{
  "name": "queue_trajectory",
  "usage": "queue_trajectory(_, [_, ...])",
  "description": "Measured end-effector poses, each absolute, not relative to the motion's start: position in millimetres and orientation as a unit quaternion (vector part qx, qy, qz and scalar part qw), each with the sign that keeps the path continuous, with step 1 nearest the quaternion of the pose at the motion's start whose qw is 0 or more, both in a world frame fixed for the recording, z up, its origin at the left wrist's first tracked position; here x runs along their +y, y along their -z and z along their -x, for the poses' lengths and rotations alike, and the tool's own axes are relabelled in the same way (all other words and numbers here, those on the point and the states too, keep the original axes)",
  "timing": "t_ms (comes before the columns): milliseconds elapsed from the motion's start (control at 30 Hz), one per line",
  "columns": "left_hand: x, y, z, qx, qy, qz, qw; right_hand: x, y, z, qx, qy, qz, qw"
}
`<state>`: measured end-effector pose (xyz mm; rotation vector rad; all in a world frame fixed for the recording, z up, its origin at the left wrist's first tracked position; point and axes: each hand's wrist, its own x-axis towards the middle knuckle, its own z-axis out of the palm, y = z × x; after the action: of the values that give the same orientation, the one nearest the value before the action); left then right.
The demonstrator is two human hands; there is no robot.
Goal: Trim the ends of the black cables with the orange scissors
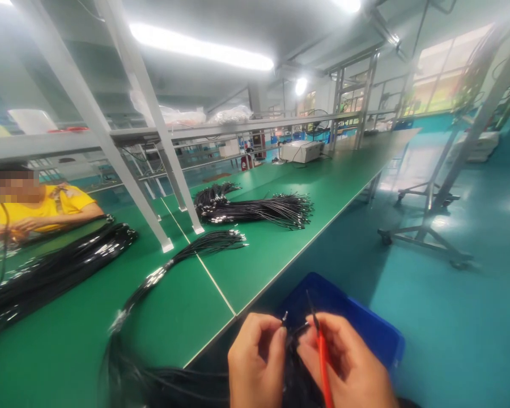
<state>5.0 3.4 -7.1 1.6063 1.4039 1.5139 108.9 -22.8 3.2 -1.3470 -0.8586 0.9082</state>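
My left hand (258,360) is closed in a pinch on a thin black cable (285,321) whose short metallic tip points up between thumb and forefinger. Close beside it, my right hand (348,362) grips a slim red-handled tool (323,362) with a thin dark point; its exact kind is unclear. A small pale tip shows at the right fingertips, possibly another cable end. Dark cables hang blurred between and below the hands. Behind them is a blue plastic bin (378,334). On the bench a cable bundle (153,277) with metallic ends runs toward me, blurred near the edge.
The green bench (221,272) carries a large cable pile (255,209) and another thick bundle (68,260) at left. Grey posts (140,187) rise from it. A person in yellow (55,207) sits across. A wheeled stand (425,232) is at right; a white box (301,151) sits farther back.
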Motion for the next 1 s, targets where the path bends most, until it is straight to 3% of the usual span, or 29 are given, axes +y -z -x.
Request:
queue_trajectory(167, [-1,9,-7,0.510,-0.533,-0.637,0.221,0,-5,-107,-0.418,-0.314,0.572,0.632])
queue_trajectory(333, [1,9,-1,0.488,-0.498,-0.672,0.249,6,-2,-109,-0.415,-0.307,0.565,0.644])
queue_trajectory(700, [4,-3,10,0.492,-0.506,-0.666,0.240,-5,-1,-92,-0.225,-0.522,0.447,0.691])
queue_trajectory(1000, [0,-13,8,0.476,-0.465,-0.697,0.267,-5,-24,-98,-0.268,-0.467,0.498,0.679])
